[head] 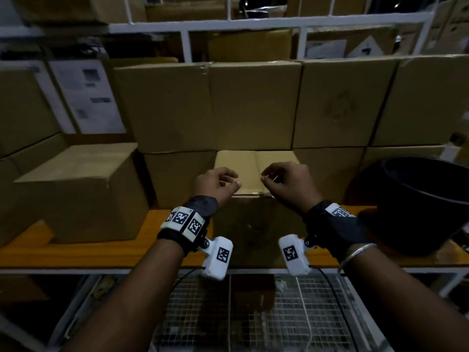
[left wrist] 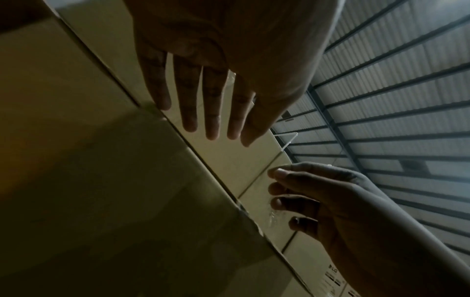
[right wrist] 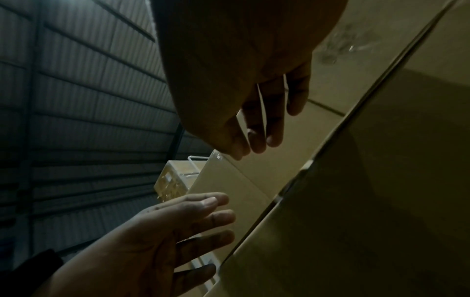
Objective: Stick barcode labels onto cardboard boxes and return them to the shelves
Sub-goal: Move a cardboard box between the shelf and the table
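A brown cardboard box (head: 250, 165) stands on the orange shelf (head: 76, 252), its front face in shadow. Both hands hover over the near edge of its top. My left hand (head: 223, 180) is left of the top seam with its fingers straight and slightly spread (left wrist: 216, 130), holding nothing. To the right of the seam, my right hand (head: 271, 176) has loosely bent fingers and its thumb close to the fingertips (right wrist: 251, 148); I see nothing clearly gripped. In each wrist view the other hand also shows: the right hand (left wrist: 284, 197) and the left hand (right wrist: 203, 221). No barcode label is clearly visible.
A row of larger boxes (head: 253, 105) is stacked right behind. Another box (head: 81, 194) sits to the left on the shelf, and a black tub (head: 418, 199) to the right. Boxes with white paper sheets (head: 88, 97) are at the far left. Wire mesh (head: 253, 313) lies below the shelf.
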